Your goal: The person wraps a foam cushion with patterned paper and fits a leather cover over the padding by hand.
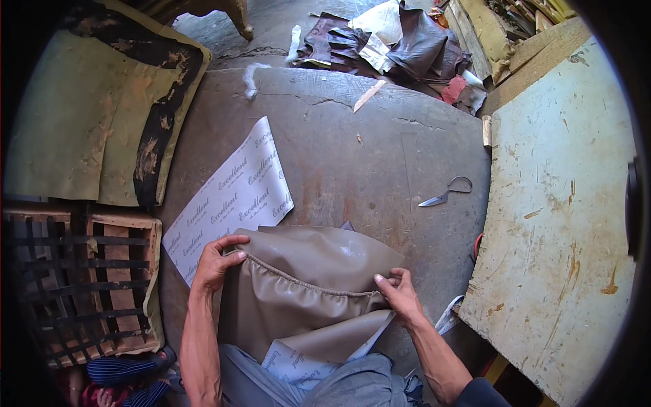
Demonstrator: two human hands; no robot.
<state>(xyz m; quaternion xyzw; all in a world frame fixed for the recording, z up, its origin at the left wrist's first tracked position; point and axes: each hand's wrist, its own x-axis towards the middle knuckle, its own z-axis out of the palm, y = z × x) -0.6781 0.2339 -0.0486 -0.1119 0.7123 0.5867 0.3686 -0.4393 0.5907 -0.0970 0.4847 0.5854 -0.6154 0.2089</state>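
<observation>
A taupe leatherette cover [305,271] with a gathered, piped seam lies on the concrete floor [352,156] in front of my knees. My left hand [218,261] pinches the seam at its left end. My right hand [397,293] grips the seam's right end, fingers closed over the edge. The seam sags in a curve between both hands. The cover's white printed backing [295,363] shows at its lower edge, near my lap.
A white printed sheet [234,197] lies flat to the left of the cover. Scissors [445,193] rest on the floor at right. A wooden webbed seat frame [81,278] and foam pad [88,115] sit left; a worn board [563,224] right; leather scraps [393,44] behind.
</observation>
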